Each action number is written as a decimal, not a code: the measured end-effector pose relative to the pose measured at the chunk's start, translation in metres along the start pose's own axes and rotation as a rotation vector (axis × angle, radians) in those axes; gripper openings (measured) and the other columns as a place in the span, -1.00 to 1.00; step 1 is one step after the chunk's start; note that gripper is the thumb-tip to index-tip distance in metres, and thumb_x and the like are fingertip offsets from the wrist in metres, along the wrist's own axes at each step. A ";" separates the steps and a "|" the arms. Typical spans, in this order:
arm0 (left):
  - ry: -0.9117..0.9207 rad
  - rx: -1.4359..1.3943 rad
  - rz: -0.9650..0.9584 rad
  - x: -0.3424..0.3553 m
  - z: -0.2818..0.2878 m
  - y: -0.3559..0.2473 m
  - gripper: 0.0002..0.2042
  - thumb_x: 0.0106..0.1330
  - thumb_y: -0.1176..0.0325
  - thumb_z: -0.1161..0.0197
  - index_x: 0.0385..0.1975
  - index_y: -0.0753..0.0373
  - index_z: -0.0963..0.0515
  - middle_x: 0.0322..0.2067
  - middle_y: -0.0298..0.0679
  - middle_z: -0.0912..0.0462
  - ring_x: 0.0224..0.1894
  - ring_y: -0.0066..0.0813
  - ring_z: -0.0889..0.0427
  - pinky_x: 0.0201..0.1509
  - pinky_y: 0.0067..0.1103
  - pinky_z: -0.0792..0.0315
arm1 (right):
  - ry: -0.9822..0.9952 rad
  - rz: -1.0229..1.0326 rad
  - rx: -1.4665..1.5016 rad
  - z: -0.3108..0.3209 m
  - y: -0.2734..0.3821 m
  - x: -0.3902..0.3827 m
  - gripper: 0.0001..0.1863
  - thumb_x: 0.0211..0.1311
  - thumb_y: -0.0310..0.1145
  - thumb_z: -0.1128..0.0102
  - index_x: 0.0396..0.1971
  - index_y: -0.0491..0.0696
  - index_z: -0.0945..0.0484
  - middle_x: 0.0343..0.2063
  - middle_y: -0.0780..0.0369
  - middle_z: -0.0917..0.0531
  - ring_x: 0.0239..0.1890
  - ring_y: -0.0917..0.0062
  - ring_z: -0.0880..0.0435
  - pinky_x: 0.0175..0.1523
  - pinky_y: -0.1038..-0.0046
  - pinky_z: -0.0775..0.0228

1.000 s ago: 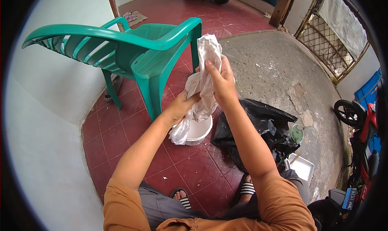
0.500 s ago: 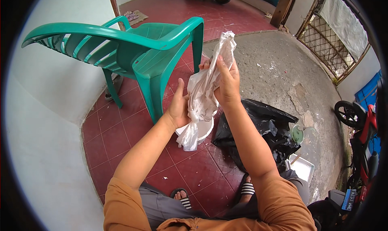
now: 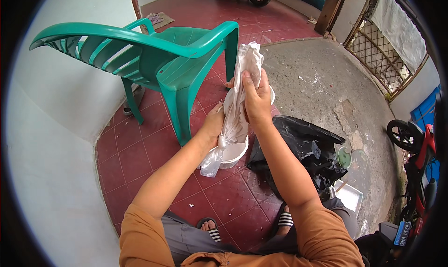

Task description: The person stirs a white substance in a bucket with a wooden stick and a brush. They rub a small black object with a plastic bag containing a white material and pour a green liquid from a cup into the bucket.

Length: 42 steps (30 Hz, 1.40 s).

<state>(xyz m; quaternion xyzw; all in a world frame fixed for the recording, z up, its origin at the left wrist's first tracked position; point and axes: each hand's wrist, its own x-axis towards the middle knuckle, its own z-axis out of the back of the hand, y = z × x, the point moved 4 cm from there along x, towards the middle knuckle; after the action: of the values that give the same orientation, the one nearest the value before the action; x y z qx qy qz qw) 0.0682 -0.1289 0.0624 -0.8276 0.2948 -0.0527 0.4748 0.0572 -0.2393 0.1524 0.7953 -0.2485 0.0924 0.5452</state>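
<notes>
A whitish plastic bag (image 3: 236, 112), crumpled and knotted near its lower end, is held up between my two hands. My left hand (image 3: 215, 122) grips its lower left side just above the knot. Higher up, my right hand (image 3: 256, 98) is closed on the bag from the right, thumb lying along its front. What the bag contains, if anything, I cannot make out. Beneath it a white tub (image 3: 235, 159) stands on the red tiles, partly hidden by bag and hands. Another white rim (image 3: 272, 95) shows behind my right hand.
A green plastic chair (image 3: 186, 75) stands close on the left, by the white wall (image 3: 51, 127). To the right lie a black plastic bag (image 3: 298, 150), a green-stained container (image 3: 344, 158) and a white tray (image 3: 349, 197). Motorbikes (image 3: 420, 164) stand at the right and far back.
The bag has become more upright, its top shifting left and slightly down. My left hand has closed around the bag; its thumb stood up before. The white rim behind my right hand has come into sight.
</notes>
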 end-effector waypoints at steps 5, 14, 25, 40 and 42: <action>-0.068 0.082 0.000 -0.002 -0.005 -0.007 -0.71 0.56 0.22 0.02 0.03 0.26 -0.53 -0.18 -0.26 -0.68 -0.24 -0.50 -0.71 -0.14 -0.51 -0.62 | -0.019 0.066 -0.042 0.002 -0.005 0.001 -0.75 0.54 -0.31 -0.04 0.05 -0.13 -0.37 -0.25 0.21 -0.64 -0.28 0.57 -0.70 -0.21 0.54 -0.52; -0.055 -0.262 -0.038 -0.017 -0.011 -0.026 -0.44 0.52 -0.14 0.03 0.19 0.25 -0.47 0.02 -0.20 -0.63 0.02 -0.38 -0.66 0.09 -0.40 -0.55 | -0.050 -0.113 -0.242 0.009 -0.047 -0.007 -0.57 0.62 -0.11 0.14 0.10 -0.15 -0.51 -0.22 0.31 -0.60 -0.15 0.66 -0.49 -0.02 0.51 -0.39; -0.010 -0.232 -0.055 0.008 0.016 -0.016 -0.51 0.51 -0.10 0.01 0.10 0.23 -0.49 -0.03 -0.22 -0.63 -0.07 -0.37 -0.68 0.00 -0.39 -0.58 | 0.031 -0.096 -0.513 0.013 -0.068 -0.021 -0.71 0.48 -0.33 0.09 0.01 -0.19 -0.45 -0.24 0.04 -0.56 -0.14 0.30 -0.56 0.06 0.30 -0.37; -0.184 -0.102 -0.265 0.015 0.033 -0.014 -0.75 0.47 0.40 -0.02 0.06 0.32 -0.44 -0.09 -0.13 -0.60 -0.10 -0.34 -0.67 -0.02 -0.40 -0.60 | -0.110 -0.211 -0.473 0.019 -0.101 -0.035 -0.58 0.43 -0.30 -0.07 0.14 -0.27 -0.44 -0.08 -0.06 -0.65 0.00 0.25 -0.66 0.13 0.31 -0.43; -0.167 -0.122 -0.268 0.010 0.021 -0.018 -0.73 0.43 0.41 -0.08 0.06 0.32 -0.39 -0.07 -0.14 -0.58 -0.07 -0.35 -0.65 0.00 -0.41 -0.57 | -0.153 -0.177 -0.433 0.024 -0.100 -0.032 -0.62 0.42 -0.34 -0.09 0.10 -0.26 -0.46 -0.11 -0.03 -0.66 -0.04 0.31 -0.66 0.08 0.34 -0.45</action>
<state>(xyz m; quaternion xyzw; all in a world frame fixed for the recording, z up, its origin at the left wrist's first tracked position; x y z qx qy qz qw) 0.0922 -0.1117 0.0632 -0.8882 0.1439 -0.0284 0.4354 0.0766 -0.2238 0.0480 0.6834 -0.2325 -0.0716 0.6883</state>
